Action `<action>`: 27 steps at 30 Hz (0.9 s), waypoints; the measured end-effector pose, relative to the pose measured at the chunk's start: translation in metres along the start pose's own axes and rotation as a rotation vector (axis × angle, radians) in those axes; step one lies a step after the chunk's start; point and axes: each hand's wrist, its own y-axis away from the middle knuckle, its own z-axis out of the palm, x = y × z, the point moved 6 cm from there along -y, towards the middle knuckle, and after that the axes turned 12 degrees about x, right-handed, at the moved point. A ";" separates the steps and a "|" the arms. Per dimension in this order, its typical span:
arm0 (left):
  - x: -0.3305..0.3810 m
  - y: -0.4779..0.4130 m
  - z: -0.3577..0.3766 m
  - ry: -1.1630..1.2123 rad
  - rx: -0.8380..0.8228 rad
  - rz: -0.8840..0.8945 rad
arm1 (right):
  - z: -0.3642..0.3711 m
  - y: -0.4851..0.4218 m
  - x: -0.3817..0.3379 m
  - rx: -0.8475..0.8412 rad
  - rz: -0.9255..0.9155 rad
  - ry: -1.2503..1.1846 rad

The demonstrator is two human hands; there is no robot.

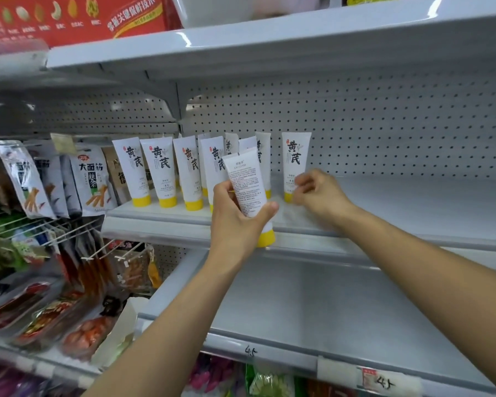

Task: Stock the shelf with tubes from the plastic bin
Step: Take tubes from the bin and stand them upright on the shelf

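Placing step. Left hand (238, 216) gripped one tube (248, 181) round its middle, cap down and back label toward the camera, held at the shelf (398, 202) front edge and not yet set down. Right hand (318, 193) sat by the rightmost standing tube (296, 156), fingers curled and blurred; touching or pinching it, could not tell. Row of tubes (158, 173) stood along the shelf's left part. Next move likely calls for turning the tube label-forward and standing it on its cap in the gap beside that tube, without toppling neighbours. Plastic bin not in view.

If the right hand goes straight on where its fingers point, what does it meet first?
Probably the rightmost standing tube: the right hand points left at its lower part, very close; blur hides any contact.
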 end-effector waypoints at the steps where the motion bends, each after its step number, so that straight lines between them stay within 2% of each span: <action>1: 0.003 0.000 0.000 -0.005 0.005 0.008 | 0.003 0.015 -0.008 -0.140 -0.028 -0.054; 3: 0.010 0.000 0.001 -0.025 0.024 0.027 | 0.009 0.044 -0.022 -0.390 -0.078 -0.088; 5: 0.017 0.001 0.003 -0.046 0.035 0.038 | 0.010 0.060 -0.032 -0.439 -0.138 -0.051; 10: 0.032 0.006 0.011 -0.065 0.008 0.054 | 0.005 0.068 -0.044 -0.270 -0.246 -0.098; 15: 0.034 0.006 0.008 -0.087 -0.091 0.065 | -0.001 0.059 -0.040 -0.199 -0.233 -0.053; 21: 0.019 0.000 -0.016 -0.139 -0.105 0.049 | -0.009 0.031 -0.029 -0.035 -0.144 -0.020; 27: -0.003 -0.001 -0.023 -0.186 -0.132 0.009 | 0.003 0.014 -0.013 -0.022 -0.090 0.093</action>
